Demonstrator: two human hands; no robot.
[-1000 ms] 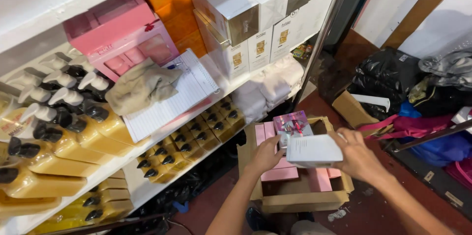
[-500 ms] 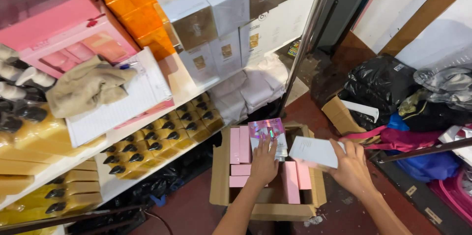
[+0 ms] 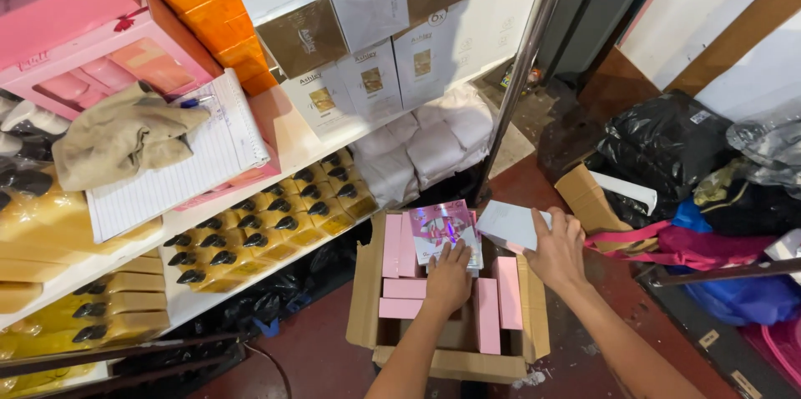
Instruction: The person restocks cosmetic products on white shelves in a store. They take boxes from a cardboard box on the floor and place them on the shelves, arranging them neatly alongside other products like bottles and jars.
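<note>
Reaching down from above, a person's two bare arms extend into an open cardboard carton [image 3: 367, 299] that sits on a dark red floor [image 3: 317, 357] beside a white shelf unit [image 3: 292, 148]. The left hand [image 3: 448, 278] lies palm down with its fingers [image 3: 457, 250] held close together, pressing on the lower edge of a shiny, iridescent pink-and-silver box [image 3: 444, 228] that rests at the top of the carton. The right hand [image 3: 557, 255] grips a flat, pale grey-white box [image 3: 511, 224] at its right edge, thumb on top and the other fingers curled beneath, holding it just above the carton's upper right corner, right beside the shiny box.

Inside the carton, plain pink boxes [image 3: 400, 286] are packed along the left and right sides, some upright and some lying flat, with a bare gap in the middle under the left wrist.

On the shelf to the left lie a lined notepad [image 3: 183, 174] with a beige cloth [image 3: 117, 136] draped over it, rows of amber bottles with black caps [image 3: 259, 236], and stacked white-and-gold cartons [image 3: 367, 73] above. Soft white wrapped packs [image 3: 425, 148] sit at the shelf's end. To the right of the carton lie black plastic bags [image 3: 667, 148] and a heap of blue and magenta fabric [image 3: 717, 249].
</note>
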